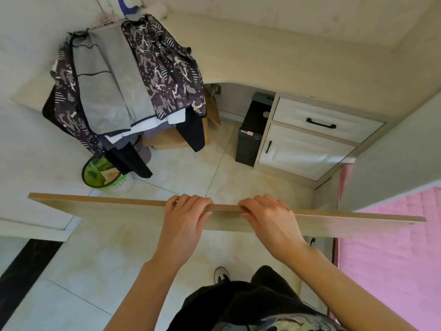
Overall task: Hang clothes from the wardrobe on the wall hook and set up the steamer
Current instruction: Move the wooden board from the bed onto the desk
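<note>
We look down on a pale tiled floor [100,254] that fills most of the view, and across it, held level in front of us, runs a long light wooden board [114,211] that reaches almost from one side to the other. Beyond the board a cream desk [274,58] bends round the corner of the room, with a white drawer [327,120] and a white cupboard door [303,151] beneath it, both with dark handles. To the right lies a pink quilted cover [393,247]. On the wall at upper left hang the clothes [124,87]: a dark patterned garment, grey trousers over it, and white and black pieces showing below, all bunched together from one point near the top; we cannot make out the hook itself. A black box-shaped unit [250,137] stands on the floor just beside the cupboard, and a brown cardboard box [167,139] sits behind the hanging hems. A round green basket [100,174] stands on the floor under the clothes. Our left hand [185,218] grips the board's far edge near its middle, fingers curled over the top; our right hand [269,216] grips the same edge just beside it, fingers wrapped likewise. A dark shoe [221,274] shows below.
</note>
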{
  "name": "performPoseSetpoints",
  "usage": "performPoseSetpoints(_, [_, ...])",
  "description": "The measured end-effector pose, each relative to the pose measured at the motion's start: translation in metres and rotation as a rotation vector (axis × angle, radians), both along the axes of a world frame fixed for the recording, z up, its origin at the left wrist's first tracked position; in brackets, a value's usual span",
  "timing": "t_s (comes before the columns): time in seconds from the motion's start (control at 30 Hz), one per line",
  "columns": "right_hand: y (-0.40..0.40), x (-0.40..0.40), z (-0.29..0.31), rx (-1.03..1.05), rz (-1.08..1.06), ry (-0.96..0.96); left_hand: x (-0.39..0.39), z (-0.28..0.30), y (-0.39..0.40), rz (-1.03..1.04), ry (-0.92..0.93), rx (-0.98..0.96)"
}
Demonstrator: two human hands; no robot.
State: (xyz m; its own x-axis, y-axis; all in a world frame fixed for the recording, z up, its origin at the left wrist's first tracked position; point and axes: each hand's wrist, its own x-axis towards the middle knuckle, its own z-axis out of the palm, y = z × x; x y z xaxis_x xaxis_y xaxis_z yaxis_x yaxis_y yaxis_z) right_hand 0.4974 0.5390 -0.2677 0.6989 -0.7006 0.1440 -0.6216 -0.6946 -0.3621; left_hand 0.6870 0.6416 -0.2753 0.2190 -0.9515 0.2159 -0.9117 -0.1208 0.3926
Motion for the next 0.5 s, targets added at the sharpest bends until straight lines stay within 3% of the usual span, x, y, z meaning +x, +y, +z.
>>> performPoseSetpoints(0.5, [-0.128, 0.068, 0.023, -0.016, -0.005, -0.042, 0.070, 0.019, -0.131, -0.026, -0.053, -0.089])
